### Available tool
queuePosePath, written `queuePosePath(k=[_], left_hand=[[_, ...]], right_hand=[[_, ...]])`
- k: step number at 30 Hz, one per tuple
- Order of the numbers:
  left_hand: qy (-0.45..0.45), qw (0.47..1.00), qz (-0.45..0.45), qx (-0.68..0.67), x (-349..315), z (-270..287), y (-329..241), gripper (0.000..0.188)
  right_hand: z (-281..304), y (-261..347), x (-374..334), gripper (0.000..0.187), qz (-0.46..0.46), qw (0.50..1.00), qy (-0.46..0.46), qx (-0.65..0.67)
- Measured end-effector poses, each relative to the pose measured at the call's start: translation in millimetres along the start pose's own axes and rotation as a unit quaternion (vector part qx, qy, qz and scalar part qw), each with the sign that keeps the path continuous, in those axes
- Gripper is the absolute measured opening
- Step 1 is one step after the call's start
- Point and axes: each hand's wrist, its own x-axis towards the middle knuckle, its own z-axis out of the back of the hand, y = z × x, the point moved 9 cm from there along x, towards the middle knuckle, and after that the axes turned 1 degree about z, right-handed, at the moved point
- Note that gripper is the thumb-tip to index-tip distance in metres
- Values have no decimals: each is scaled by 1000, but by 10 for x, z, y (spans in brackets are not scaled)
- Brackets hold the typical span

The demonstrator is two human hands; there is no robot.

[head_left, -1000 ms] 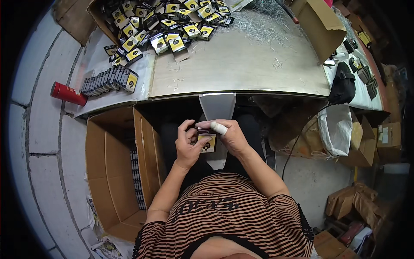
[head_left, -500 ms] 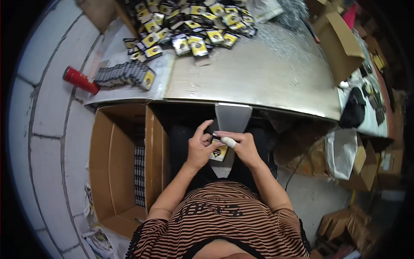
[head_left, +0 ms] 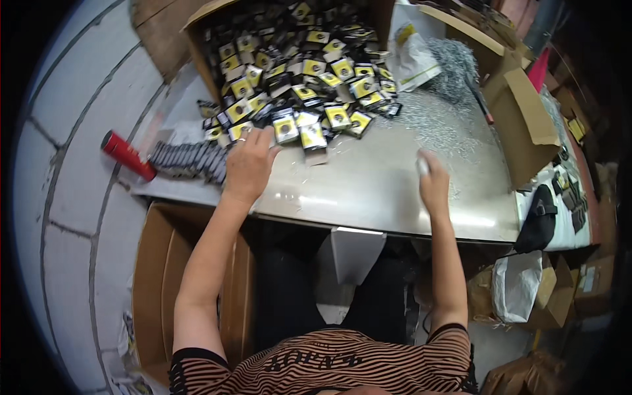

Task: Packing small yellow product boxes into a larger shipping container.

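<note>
My left hand (head_left: 249,164), a ring on one finger, reaches to the near left edge of a heap of small black, white and yellow packs (head_left: 306,92). Its fingers are stretched toward the packs with the thumb apart, and no pack shows in its grasp. Beside its wrist, a row of similar packs (head_left: 187,159) stands on edge, its right end partly covered by the hand. Over the right part of the metal tabletop (head_left: 355,187) hovers my right hand (head_left: 434,181), a white wrap on one finger. Motion blurs its fingers, close to scattered thin, shiny metal pieces (head_left: 438,125).
A red cylinder (head_left: 128,156) lies at the table's left, by the block wall (head_left: 72,171). Below it stands an open cardboard box (head_left: 150,289). More cardboard (head_left: 526,125) borders the table on the right, near a black pouch (head_left: 541,210). A white bag (head_left: 517,286) hangs lower right.
Both hands, earlier together around a small pack at my lap, have parted and moved forward over the table. The pack no longer shows in them. The view has shifted toward the tabletop.
</note>
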Motion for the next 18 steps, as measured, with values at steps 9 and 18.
queuePosePath(k=[9,18], left_hand=[[158,959,-234,35,455,-1264,-421,51],[118,787,275,-540,-1215,-479,-365,40]], right_hand=[[-531,-477,-6,42,58,936,163,-308],[745,-657,-448,37,8,995,-58,-81]])
